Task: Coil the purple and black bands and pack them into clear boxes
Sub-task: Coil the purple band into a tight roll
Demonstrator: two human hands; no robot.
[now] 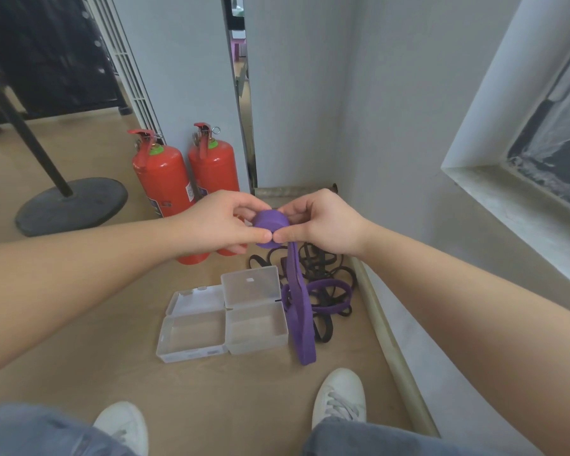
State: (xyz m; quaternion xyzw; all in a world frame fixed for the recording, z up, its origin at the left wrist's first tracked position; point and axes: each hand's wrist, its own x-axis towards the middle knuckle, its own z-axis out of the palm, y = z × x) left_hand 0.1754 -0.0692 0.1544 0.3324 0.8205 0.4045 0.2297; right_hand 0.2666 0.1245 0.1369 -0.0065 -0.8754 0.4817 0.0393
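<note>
While pinched between left hand (221, 222) and right hand (324, 222), the purple band (271, 222) dangles floorward.

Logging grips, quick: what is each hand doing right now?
Left hand: pinches the purple coil.
Right hand: pinches it too.

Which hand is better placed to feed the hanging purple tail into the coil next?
Probably the right hand: the purple tail drops from just under its thumb, while the left hand pinches the coil from the far side and can steady it.
</note>
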